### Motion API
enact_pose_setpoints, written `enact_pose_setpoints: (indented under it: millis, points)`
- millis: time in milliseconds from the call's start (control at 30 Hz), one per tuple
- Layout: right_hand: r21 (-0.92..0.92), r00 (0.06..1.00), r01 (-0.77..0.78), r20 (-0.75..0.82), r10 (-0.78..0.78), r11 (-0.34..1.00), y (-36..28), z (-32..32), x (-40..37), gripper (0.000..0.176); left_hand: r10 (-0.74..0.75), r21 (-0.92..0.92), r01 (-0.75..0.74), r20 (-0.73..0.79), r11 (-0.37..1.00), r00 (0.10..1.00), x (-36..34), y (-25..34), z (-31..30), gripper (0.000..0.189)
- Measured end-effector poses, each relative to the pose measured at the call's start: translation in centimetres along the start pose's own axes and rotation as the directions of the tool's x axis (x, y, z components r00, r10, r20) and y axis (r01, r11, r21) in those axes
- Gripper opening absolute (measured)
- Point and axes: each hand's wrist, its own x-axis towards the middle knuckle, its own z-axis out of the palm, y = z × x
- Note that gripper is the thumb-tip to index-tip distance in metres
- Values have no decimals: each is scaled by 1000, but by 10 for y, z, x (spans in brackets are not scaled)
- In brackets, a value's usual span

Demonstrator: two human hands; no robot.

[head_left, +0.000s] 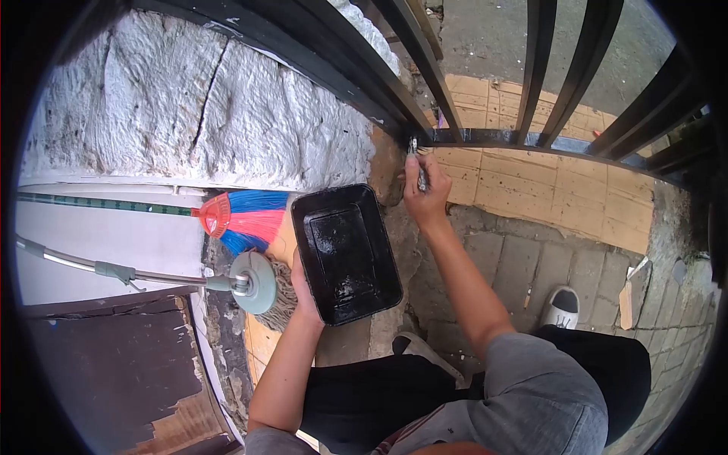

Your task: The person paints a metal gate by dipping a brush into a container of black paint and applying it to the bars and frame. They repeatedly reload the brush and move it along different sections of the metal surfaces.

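My left hand (302, 288) grips the left side of a black rectangular tray (345, 250), its thumb and fingers partly hidden by it. Wet-looking black paint coats the tray's inside. Up and to the right of the tray, my right hand (427, 187) is closed round the handle of a small brush (413, 152). The brush's tip is at the lower corner of the black metal gate (485, 137), where the bottom rail meets the post; whether it touches is too small to tell.
A blue and pink broom (250, 216) and a mop (254, 282) lean at the left, below a rough white wall (258, 114). Spotted cardboard (531, 189) lies under the gate. A wooden stick (626, 305) lies on the paving at the right, near my shoes.
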Motion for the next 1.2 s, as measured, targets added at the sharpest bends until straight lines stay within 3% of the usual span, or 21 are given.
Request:
enact_pose_setpoints:
  millis: [67, 133, 200, 233, 333, 433, 567, 667, 700, 800, 833, 933, 1067, 1200]
  points:
    - [110, 999, 45, -5, -45, 993, -26, 0, 16, 10, -51, 14, 51, 38, 999, 998, 3, 9, -8, 56]
    - [178, 971, 234, -4, -238, 956, -50, 3, 33, 8, -95, 25, 94, 25, 995, 995, 5, 16, -12, 56]
    - [245, 928, 366, -22, -372, 898, -69, 0, 48, 11, -66, 124, 72, -47, 990, 997, 3, 24, -11, 52]
    - [210, 926, 357, 52, -375, 910, -60, -4, 50, 21, -68, 142, 77, -68, 987, 995, 3, 29, -14, 51]
    - [213, 986, 165, -69, -154, 963, -53, -18, 46, 27, -76, 164, 95, -117, 982, 990, 11, 41, -39, 51]
    - [309, 962, -272, 68, 264, 911, -26, -21, 26, 27, -78, 177, 104, -148, 979, 986, 18, 48, -56, 51]
    - [369, 997, -79, 18, 77, 926, -65, -6, 32, 24, -94, 193, 126, -165, 973, 982, 22, 52, -60, 51]
    - [308, 988, 157, -52, -148, 938, -102, -2, 65, 25, -105, 195, 139, -178, 971, 979, 22, 53, -60, 51]
    - [388, 985, 169, -45, -165, 906, -101, 0, 70, 28, -107, 197, 142, -181, 970, 978, 21, 53, -60, 51]
    - [345, 967, 249, -35, -252, 905, -90, -9, 62, 29, -112, 200, 151, -192, 968, 975, 19, 55, -61, 50]
    - [305, 964, 265, -71, -256, 915, -78, -7, 54, 29, -115, 203, 155, -196, 967, 974, 17, 56, -62, 50]
    - [321, 992, -53, -95, 88, 946, -48, 10, 27, 28, -114, 206, 157, -209, 966, 971, 15, 59, -66, 50]
    - [398, 991, -59, -86, 101, 916, -91, 17, 40, 28, -106, 220, 157, -224, 963, 969, 15, 68, -78, 50]
    - [358, 927, 375, -115, -358, 855, -143, 22, 69, 34, -96, 223, 150, -237, 963, 967, 12, 74, -92, 49]
